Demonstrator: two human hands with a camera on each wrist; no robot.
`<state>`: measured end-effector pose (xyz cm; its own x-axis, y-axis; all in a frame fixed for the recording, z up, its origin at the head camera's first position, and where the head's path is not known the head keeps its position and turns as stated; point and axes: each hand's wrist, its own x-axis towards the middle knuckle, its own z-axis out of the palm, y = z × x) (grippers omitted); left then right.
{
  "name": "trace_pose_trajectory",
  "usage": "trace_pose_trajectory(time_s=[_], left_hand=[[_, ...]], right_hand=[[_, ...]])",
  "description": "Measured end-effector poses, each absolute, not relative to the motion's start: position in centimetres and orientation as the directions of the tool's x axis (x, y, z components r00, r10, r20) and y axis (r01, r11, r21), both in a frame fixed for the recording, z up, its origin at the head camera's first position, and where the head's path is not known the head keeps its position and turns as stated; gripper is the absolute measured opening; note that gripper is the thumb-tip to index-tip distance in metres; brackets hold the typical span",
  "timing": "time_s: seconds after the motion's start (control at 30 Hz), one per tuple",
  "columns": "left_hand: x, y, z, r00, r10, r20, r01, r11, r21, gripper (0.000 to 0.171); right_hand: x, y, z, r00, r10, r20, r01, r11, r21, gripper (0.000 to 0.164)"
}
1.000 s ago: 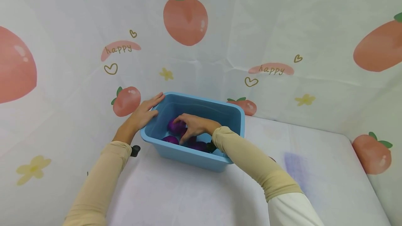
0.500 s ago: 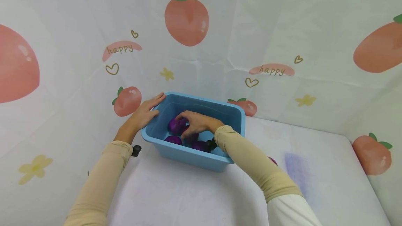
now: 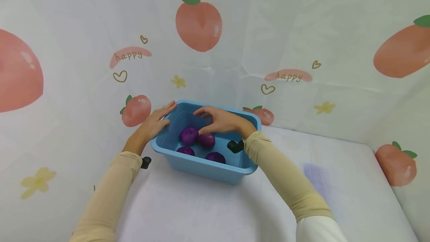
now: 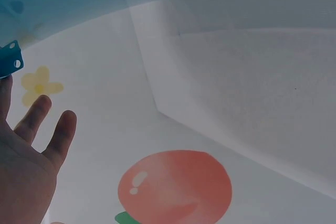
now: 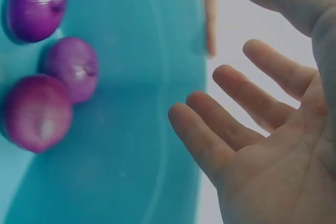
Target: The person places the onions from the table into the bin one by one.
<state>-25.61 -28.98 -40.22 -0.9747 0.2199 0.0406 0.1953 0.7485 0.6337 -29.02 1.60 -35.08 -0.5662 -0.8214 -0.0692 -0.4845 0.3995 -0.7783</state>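
A blue plastic bin (image 3: 201, 171) holds several purple round onions, among them one at the back left (image 3: 189, 136), one beside it (image 3: 206, 140) and one near the front wall (image 3: 215, 157). My left hand (image 3: 152, 125) rests on the bin's left rim, its thumb over the inner side; in the left wrist view its visible fingers (image 4: 62, 135) are straight. Above the onions hovers my right hand (image 3: 223, 121), fingers spread and holding nothing. The right wrist view shows that palm bare, apart from the onions (image 5: 39, 113) below.
The bin stands on a white cloth-covered table (image 3: 188, 204), close to the printed cloth (image 3: 231, 40) behind it. Black wrist devices sit at the left wrist (image 3: 146, 162) and the right wrist (image 3: 235, 146).
My right hand has let go of an onion, lifted off the pile and moved right and back, its fingers opening wider. The left hand stays on the rim.
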Motion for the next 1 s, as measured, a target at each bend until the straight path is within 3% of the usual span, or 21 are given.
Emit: trace_pose_trajectory(time_s=[0.3,0.6,1.0], left_hand=[[-25.7,-29.0,-40.0,-0.975,0.215,0.052,0.199,0.752,0.628,0.069],[-25.6,-28.8,-40.1,-0.973,0.225,0.047,0.202,0.739,0.643,0.069],[-25.7,-28.9,-40.3,-0.977,0.209,0.039,0.185,0.741,0.645,0.069]], right_hand=[[-27.3,8.5,-32.9,-0.648,-0.761,0.034,-0.468,0.362,-0.806,0.067],[-25.5,17.5,-33.8,-0.790,-0.604,0.099,-0.442,0.451,-0.775,0.065],[-22.4,25.4,-38.0,-0.854,-0.520,0.017,-0.393,0.624,-0.675,0.064]])
